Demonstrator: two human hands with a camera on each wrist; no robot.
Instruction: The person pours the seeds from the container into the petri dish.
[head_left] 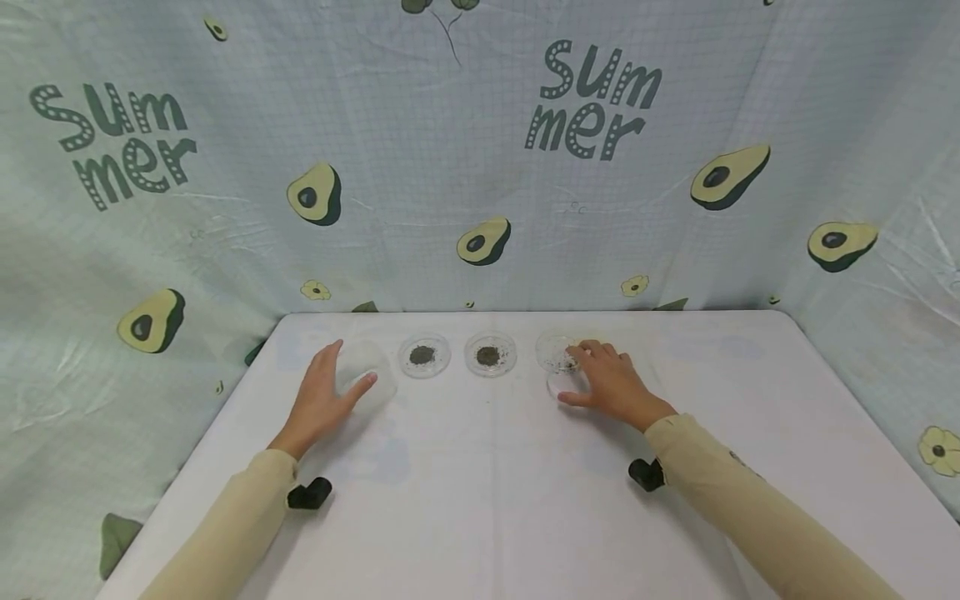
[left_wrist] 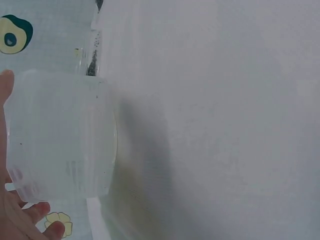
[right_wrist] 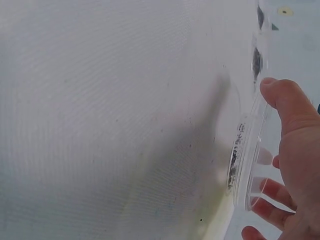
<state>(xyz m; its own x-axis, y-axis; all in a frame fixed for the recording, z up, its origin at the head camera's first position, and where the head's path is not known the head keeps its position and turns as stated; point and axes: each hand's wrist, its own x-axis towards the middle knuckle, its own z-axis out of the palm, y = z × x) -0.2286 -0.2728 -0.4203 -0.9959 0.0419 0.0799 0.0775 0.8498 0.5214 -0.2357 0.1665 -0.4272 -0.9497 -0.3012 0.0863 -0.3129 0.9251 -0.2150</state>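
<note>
My left hand (head_left: pixel 322 396) spreads its thumb and fingers around the side of a translucent plastic tub (left_wrist: pixel 60 135). That tub is faint in the head view, just left of the dishes. With thumb and fingertips on opposite edges, my right hand (head_left: pixel 611 383) holds a clear round petri dish lid (right_wrist: pixel 248 185). Close beside and partly under this hand sits the right-hand petri dish (head_left: pixel 553 340), with dark crumbs (right_wrist: pixel 233 162) in it. The hand hides part of the dish, and whether lid and dish touch I cannot tell.
Two more clear petri dishes stand in the same row, the middle one (head_left: pixel 510 367) with a brown heap and the left one (head_left: pixel 444 367) with a dark grey heap. A white-covered table (head_left: pixel 480 500) carries everything. Behind it hangs a printed cloth (head_left: pixel 420 175).
</note>
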